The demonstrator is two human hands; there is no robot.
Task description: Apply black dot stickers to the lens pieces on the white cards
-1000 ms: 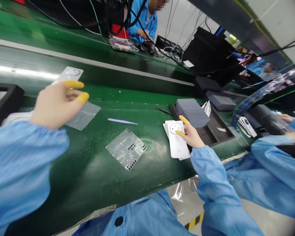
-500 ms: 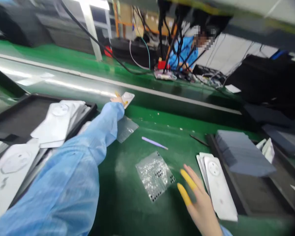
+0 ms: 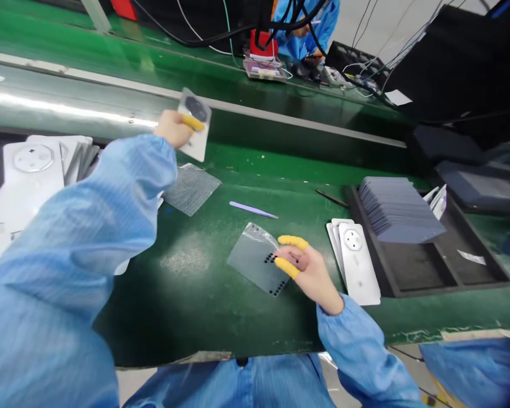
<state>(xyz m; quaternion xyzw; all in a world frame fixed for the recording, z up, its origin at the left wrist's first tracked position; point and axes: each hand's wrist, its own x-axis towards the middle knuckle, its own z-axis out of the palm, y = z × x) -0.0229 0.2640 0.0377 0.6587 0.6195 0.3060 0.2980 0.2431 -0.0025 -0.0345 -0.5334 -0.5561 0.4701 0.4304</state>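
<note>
My left hand, with a yellow finger cot showing, grips a white phone back cover with a dark round camera area, held up near the rail at the back of the bench. My right hand has its fingers curved and apart over a clear plastic sheet carrying small black dots. Yellow cots cover two of its fingertips; whether they touch the sheet I cannot tell. Between the hands lie purple tweezers and a second clear textured sheet.
White covers are piled at left, partly behind my sleeve. Several more covers lie stacked at right, beside a black tray holding grey-blue sheets. A dark thin tool lies near that tray. Across the bench sits a person in blue.
My left hand has brought the cover up and turned it more towards me. My right hand has moved left, over the dotted sheet. The view has tilted downward.
</note>
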